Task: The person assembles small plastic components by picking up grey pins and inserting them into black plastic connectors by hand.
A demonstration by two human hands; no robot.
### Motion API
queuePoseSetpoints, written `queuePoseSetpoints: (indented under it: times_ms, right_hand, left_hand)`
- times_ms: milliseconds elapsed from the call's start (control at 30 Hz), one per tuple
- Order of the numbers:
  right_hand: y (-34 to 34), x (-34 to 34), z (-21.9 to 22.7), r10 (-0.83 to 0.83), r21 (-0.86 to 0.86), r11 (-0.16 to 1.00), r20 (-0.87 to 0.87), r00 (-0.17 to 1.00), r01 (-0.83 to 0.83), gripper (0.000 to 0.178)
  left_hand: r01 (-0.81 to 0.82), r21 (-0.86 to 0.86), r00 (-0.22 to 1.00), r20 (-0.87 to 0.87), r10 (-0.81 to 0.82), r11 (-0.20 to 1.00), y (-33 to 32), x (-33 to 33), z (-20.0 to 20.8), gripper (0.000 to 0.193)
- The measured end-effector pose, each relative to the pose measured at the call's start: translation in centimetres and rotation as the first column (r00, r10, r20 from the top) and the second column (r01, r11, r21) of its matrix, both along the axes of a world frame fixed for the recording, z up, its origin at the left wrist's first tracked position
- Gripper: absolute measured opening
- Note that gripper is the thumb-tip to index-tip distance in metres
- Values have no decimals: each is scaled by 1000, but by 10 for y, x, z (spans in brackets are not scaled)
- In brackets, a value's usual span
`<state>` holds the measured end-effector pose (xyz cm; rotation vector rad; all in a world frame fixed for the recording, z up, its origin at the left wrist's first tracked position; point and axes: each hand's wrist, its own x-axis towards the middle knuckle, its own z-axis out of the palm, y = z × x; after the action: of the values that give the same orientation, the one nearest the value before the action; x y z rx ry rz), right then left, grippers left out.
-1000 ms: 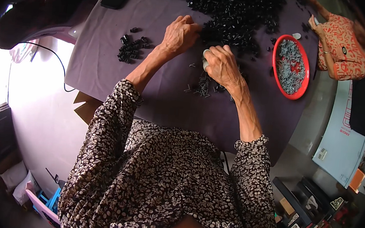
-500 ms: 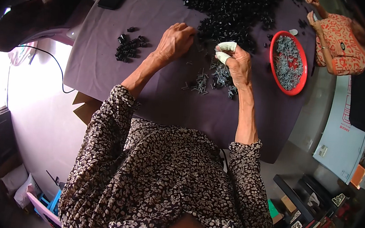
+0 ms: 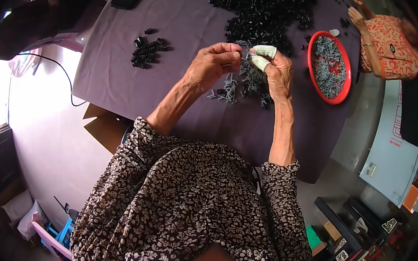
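The left hand [image 3: 212, 65] has a tight grip, finger and thumb pinched on a small black piece [image 3: 239, 54] that peeks out at their tips. The right hand [image 3: 279, 74] is just beside it, with white covers [image 3: 265, 51] on its thumb and pointing finger. Its grip is narrow — what sits at the tips is too tiny to see, so I cannot tell if it holds anything. Under the two hands, little grey pins [image 3: 230, 91] lie in a loose pile on the purple table [image 3: 186, 109], with some black bits mixed in. A big heap of black pieces [image 3: 265, 15] spreads out past the hands. A small bunch of black pieces [image 3: 146, 53] sits off to the left, well apart from the heap. On the right is a red dish [image 3: 336, 101] full of more grey pins — near it, at the table's edge, is another person [image 3: 393, 52] in an orange patterned top.
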<state>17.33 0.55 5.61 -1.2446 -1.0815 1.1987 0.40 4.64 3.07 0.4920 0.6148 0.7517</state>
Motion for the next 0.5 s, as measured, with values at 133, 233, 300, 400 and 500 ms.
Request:
queuePoseSetpoints:
  times_ms: [133,233,300,400,500]
  right_hand:
    - [-4,2,-1,-18,-29,999,11,1000,18,16]
    - [-5,4,-4,-42,-50,998,5,999,42,14]
    - [-5,4,-4,-52,-54,997,-9,999,52,13]
    - [-6,3,1,-28,-40,999,28,999,29,13]
    - [-5,5,4,-43,-47,998,106,993,48,13]
  left_hand:
    - [18,20,1000,13,-18,1000,-4,2,-2,10]
    - [3,-1,1000,21,-3,1000,-7,6,2,9]
    - [-11,-16,1000,24,11,1000,-8,8,3,9]
    - [-15,43,1000,-6,15,999,-9,9,3,9]
    - [-10,48,1000,-4,10,999,-7,9,5,9]
